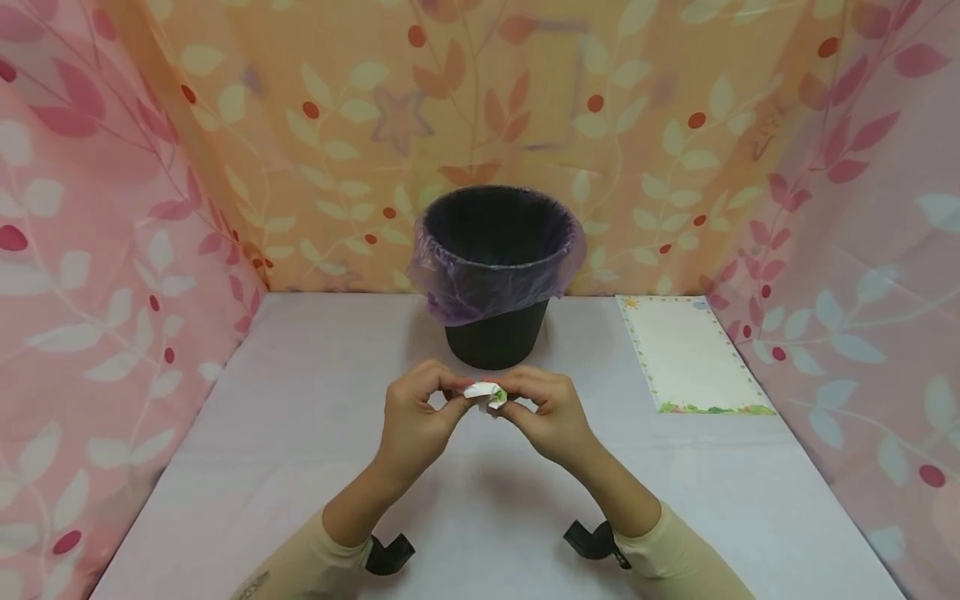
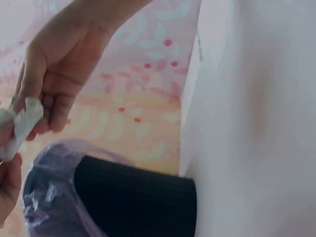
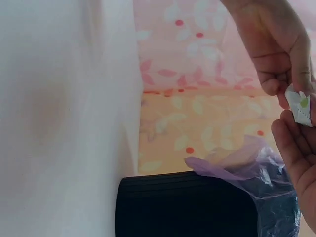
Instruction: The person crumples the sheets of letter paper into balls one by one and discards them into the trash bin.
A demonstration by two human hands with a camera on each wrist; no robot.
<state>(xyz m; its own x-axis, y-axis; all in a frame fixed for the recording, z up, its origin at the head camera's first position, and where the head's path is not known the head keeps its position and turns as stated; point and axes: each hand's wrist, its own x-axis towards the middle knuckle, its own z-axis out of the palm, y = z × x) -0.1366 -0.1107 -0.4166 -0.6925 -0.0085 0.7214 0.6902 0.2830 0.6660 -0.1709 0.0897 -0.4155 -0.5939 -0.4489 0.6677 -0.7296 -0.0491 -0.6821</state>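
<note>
Both hands meet in front of the bin in the head view, raised above the table. Between them is a small folded piece of white paper (image 1: 483,392) with green print at its right end. My left hand (image 1: 420,421) pinches its left end between thumb and fingers. The right hand (image 1: 551,417) pinches the other end the same way. In the left wrist view the paper (image 2: 24,123) looks bent and crumpled, partly covered by fingers. The right wrist view shows its dotted edge and a green spot on the paper (image 3: 300,106).
A black bin (image 1: 495,333) lined with a purple plastic bag (image 1: 491,292) stands just beyond the hands. At the back right lies a white sheet (image 1: 690,354) with a decorated border. Patterned cloth (image 1: 337,150) walls the white table (image 1: 300,350) at the back and sides.
</note>
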